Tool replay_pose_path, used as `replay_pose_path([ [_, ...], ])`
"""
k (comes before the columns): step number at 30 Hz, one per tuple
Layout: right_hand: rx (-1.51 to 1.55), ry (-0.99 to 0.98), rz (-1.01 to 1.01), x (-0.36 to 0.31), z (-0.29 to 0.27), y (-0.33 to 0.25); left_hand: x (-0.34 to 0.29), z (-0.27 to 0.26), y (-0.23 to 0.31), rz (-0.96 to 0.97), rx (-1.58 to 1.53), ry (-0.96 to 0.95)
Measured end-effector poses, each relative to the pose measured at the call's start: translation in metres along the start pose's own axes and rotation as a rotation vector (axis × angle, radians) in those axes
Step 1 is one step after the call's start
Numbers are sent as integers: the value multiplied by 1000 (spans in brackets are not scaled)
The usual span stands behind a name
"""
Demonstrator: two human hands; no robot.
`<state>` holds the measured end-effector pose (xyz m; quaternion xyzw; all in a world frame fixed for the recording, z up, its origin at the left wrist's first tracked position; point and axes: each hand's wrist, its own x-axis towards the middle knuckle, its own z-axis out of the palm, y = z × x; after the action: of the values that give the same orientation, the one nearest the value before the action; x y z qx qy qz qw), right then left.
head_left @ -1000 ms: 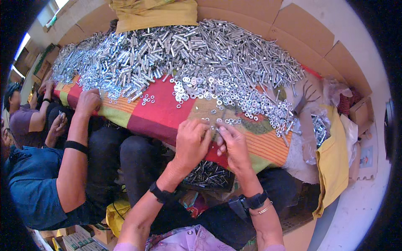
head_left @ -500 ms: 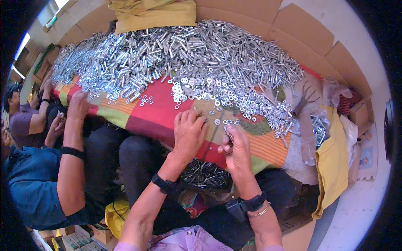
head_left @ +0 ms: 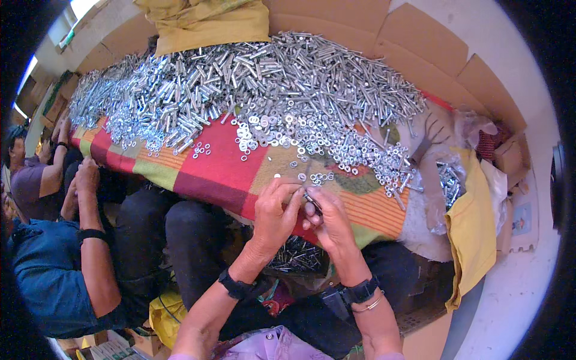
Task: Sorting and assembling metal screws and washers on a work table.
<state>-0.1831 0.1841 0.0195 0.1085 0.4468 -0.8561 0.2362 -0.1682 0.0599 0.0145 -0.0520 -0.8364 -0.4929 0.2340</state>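
My right hand [head_left: 330, 221] is closed around a short metal bolt [head_left: 313, 204], whose shaft shows between thumb and fingers. Against the bolt's upper end, the thumb and fingers of my left hand [head_left: 276, 213] are pinched together; whatever small part they hold is hidden. Just beyond my fingertips a few loose washers [head_left: 322, 177] lie on the checked cloth [head_left: 234, 162]. Farther off spreads a heap of flat washers [head_left: 264, 129], with small nuts [head_left: 384, 162] to its right. Behind them rises a long pile of metal bolts and sleeves [head_left: 258, 72].
Cardboard walls [head_left: 420, 45] bound the back. At right are a metal claw-like hand rake [head_left: 425, 144], a bag of bolts [head_left: 449, 186] and yellow cloth [head_left: 471, 222]. A box of dark metal pieces [head_left: 297, 255] sits below the edge. A co-worker in blue [head_left: 51, 264] sits at left.
My left hand has left the cloth and come right to meet the bolt in my right hand, which has shifted slightly left. The co-worker's raised hand has lowered.
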Motion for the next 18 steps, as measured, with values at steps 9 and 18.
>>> replay_pose_path([
  [9, 93, 2, 9, 0, -8, -4, 1, 4, 8, 126, -37, 26],
  [18, 201, 253, -177, -4, -31, -22, 61, 49, -11, 246, 146, -11],
])
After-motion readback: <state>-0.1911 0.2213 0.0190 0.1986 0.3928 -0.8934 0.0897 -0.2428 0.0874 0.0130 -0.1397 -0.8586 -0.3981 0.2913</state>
